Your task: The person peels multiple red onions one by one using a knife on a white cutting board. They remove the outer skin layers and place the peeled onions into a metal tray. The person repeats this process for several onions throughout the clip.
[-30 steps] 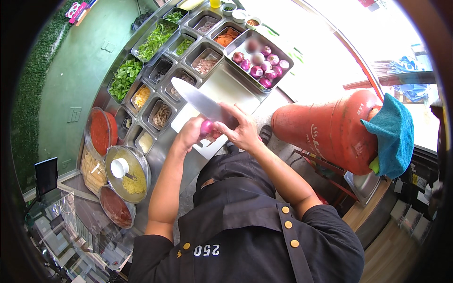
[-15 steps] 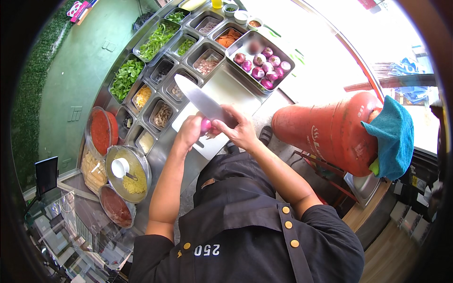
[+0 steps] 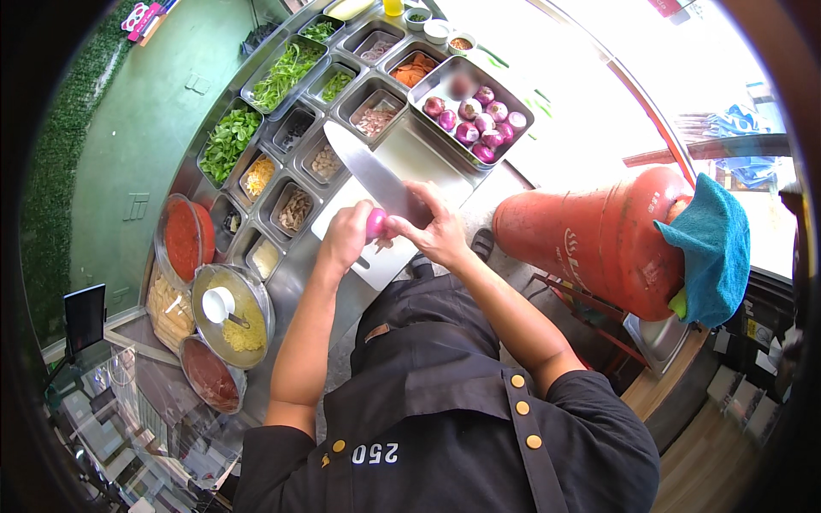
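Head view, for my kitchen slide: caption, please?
Left hand holds a red onion; right hand holds a knife, above a white board.

Green wall [image 3: 128,162], grassy strip [image 3: 64,171] at far left, steel counter [image 3: 287,275], bright daylight [image 3: 710,60]

Head-worn fisheye, facing steeply down past apron [image 3: 428,376] toward steel counter [image 3: 295,286]

Knife [image 3: 369,167] handle's buried in the right hand [image 3: 440,227], can't see it. Left hand [image 3: 345,237] covers part of the onion [image 3: 375,224]. Reddish round thing [image 3: 460,84] in the tray [image 3: 436,90]: blurred. Teal cloth [image 3: 706,248] hides the cylinder's [image 3: 581,235] end from me.
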Motion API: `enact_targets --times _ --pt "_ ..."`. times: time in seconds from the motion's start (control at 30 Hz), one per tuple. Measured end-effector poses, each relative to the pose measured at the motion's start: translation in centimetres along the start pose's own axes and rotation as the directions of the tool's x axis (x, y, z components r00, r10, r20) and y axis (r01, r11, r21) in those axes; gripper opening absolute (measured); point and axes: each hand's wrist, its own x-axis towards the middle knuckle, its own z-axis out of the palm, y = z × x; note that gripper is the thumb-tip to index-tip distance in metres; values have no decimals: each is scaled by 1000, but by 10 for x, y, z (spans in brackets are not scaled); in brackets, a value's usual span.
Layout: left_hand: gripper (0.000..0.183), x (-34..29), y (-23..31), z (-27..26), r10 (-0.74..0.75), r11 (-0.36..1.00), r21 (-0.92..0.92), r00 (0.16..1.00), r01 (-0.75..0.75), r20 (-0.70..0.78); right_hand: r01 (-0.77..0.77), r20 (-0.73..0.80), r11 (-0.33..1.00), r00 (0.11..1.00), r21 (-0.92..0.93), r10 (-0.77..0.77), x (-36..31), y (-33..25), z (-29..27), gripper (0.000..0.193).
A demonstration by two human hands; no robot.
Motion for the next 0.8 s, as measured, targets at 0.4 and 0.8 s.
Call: enact_targets --times 0.4,0.8 --pt "46 -10 17 18 43 997 66 995 -38 -85 -20 0 992 1000 124 20 -6 -1 7 50" --pt "51 4 -33 -22 -266 884 -230 843 407 468 235 122 971 963 44 -239 -10 -6 -22 57"
